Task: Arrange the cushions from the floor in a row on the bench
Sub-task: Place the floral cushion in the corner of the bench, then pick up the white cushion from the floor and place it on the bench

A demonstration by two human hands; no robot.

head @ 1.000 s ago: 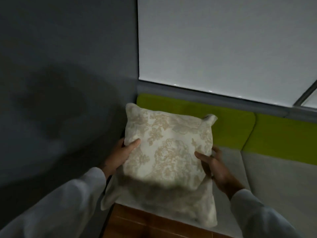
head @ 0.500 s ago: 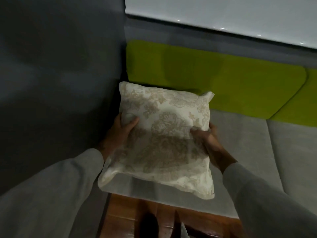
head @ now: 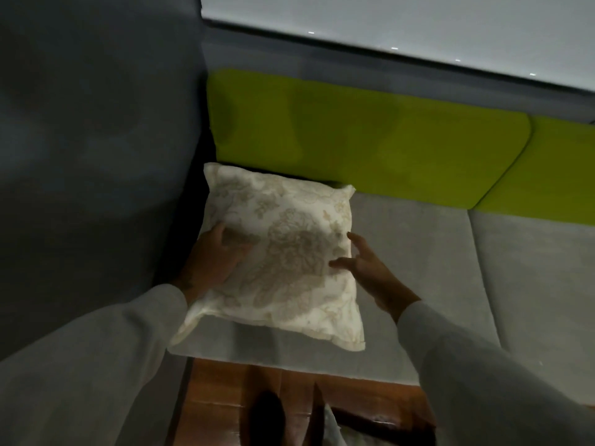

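Note:
A cream cushion (head: 283, 252) with a beige flower pattern lies on the grey bench seat (head: 418, 252), at its left end, with its far edge near the green backrest (head: 370, 140). My left hand (head: 214, 260) lies flat on the cushion's left side, fingers spread, pressing on it. My right hand (head: 367, 268) is at the cushion's right edge with fingers apart, holding nothing.
A dark grey wall (head: 96, 140) closes off the bench on the left. The seat runs on to the right as a second grey pad (head: 541, 284) under another green back pad (head: 553, 172). Below the seat's front edge lies a wooden floor (head: 241, 397).
The cushion went down from mid-air onto the left end of the seat. Both hands let go of its sides; the left one now rests flat on it, the right one opened.

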